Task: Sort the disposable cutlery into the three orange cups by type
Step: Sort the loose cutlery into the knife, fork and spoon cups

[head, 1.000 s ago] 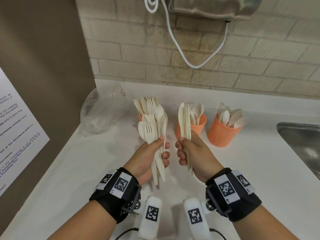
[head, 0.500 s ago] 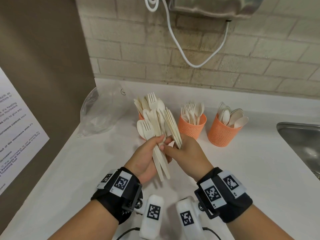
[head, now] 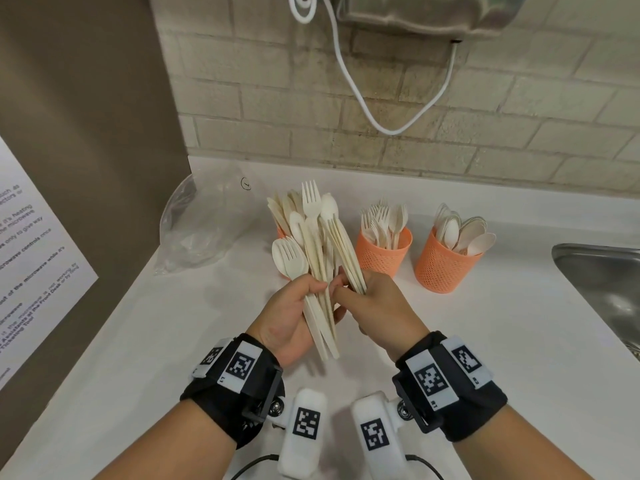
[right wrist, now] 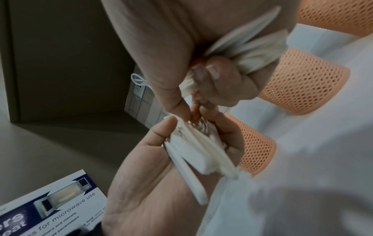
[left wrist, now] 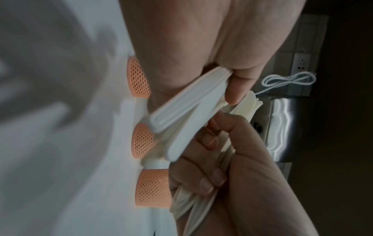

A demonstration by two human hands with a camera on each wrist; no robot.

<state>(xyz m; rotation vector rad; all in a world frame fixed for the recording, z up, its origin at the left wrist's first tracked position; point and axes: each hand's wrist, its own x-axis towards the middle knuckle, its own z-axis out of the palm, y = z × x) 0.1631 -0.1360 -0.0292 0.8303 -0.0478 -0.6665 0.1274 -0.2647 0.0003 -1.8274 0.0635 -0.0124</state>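
Right hand point(head: 377, 303) now against left hand point(head: 294, 313), both gripping cutlery point(head: 318, 244) above white counter point(head: 485, 341).

Head cam looks down over my wrists at the counter point(head: 450, 341), wall at 12 o'clock. Each wrist cam sits tight on its own palm, facing the other hand. All three views share the orange cups point(head: 383, 252) point(left wrist: 153, 188) point(right wrist: 302, 83).

A second ago the right hand point(head: 377, 303) held its stack of knives point(head: 346, 254) upright, apart from the left hand point(head: 294, 310). It has since moved left, and its fingertips now meet the left hand's mixed bundle point(head: 311, 244), knives leaning against it.
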